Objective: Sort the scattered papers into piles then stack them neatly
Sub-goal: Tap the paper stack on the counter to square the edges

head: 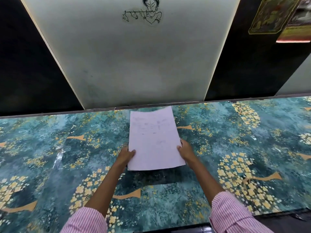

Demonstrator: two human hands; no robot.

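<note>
Hands, left hand (125, 155) and right hand (186, 151), grip the paper stack (154, 140) by its side edges above the table (235, 135).

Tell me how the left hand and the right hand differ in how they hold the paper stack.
The left hand grips the left edge of the paper stack; the right hand grips its right edge. The left hand sits nearer the person than the right hand. Both lay a thumb on top of the stack.
</note>
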